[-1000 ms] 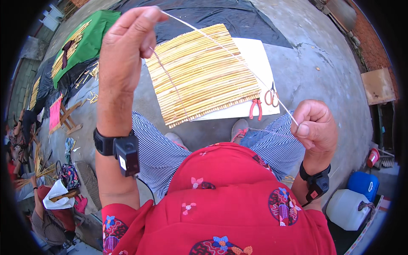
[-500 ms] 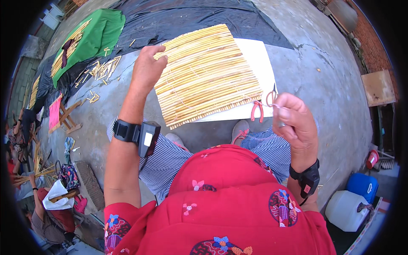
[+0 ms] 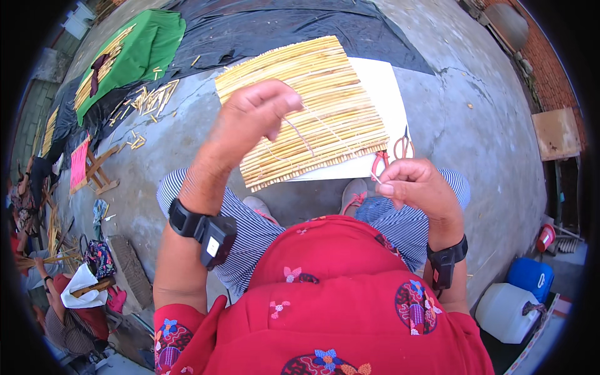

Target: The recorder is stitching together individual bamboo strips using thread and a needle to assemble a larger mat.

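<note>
A mat of yellow reed sticks, tied with thin string, rests on a white board in front of my knees. Above its left part, my left hand is closed in a pinch on a pale string, which hangs in front of the mat. My right hand, near my right knee, pinches a thin pale piece whose short end sticks out at the fingertips; its kind is not clear. Red-handled pliers and scissors lie at the board's near right corner.
Black sheeting covers the floor beyond the mat. Loose sticks lie at left beside a green cloth. A wooden stand with pink strands is further left, near other people. White and blue containers stand at lower right.
My left hand has moved right and nearer, over the mat, and now pinches string. My right hand has come down and slightly left. The mat has barely moved.
</note>
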Available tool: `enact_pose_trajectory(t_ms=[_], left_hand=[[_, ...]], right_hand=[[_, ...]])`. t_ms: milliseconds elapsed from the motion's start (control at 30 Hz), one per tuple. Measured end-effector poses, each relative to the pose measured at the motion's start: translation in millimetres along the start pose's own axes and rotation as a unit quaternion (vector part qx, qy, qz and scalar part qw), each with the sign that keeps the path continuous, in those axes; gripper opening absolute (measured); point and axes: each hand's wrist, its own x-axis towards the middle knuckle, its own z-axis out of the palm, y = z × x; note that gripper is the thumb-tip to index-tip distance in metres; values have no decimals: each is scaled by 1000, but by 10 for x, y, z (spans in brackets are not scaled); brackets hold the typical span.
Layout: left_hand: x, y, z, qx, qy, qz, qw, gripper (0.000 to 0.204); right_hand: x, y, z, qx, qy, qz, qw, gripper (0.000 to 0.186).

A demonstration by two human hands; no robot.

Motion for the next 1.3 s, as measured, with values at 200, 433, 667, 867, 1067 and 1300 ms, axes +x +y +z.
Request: enact_pose_trajectory(t_ms=[200, 433, 667, 867, 1067, 1300], left_hand=[[379, -308, -792, -33, 255, -9, 966, 23], [613, -645, -1040, 149, 311, -79, 935, 19], [368, -396, -103, 129, 124, -42, 983, 26], [-186, -278, 965, -93, -213, -175, 957, 34], [-197, -390, 660, 60, -236, -18, 970, 17], [32, -252, 157, 181, -87, 10, 980, 13]], right_hand=[[-533, 51, -310, 34, -51, -110, 992, 14], [-795, 6, -458, 90, -141, -341, 925, 16], [-398, 51, -68, 126, 108, 26, 986, 13], [16, 222, 176, 120, 63, 105, 985, 13], [9, 376, 96, 122, 5, 113, 986, 14], [-27, 441, -106, 85, 47, 91, 991, 18]])
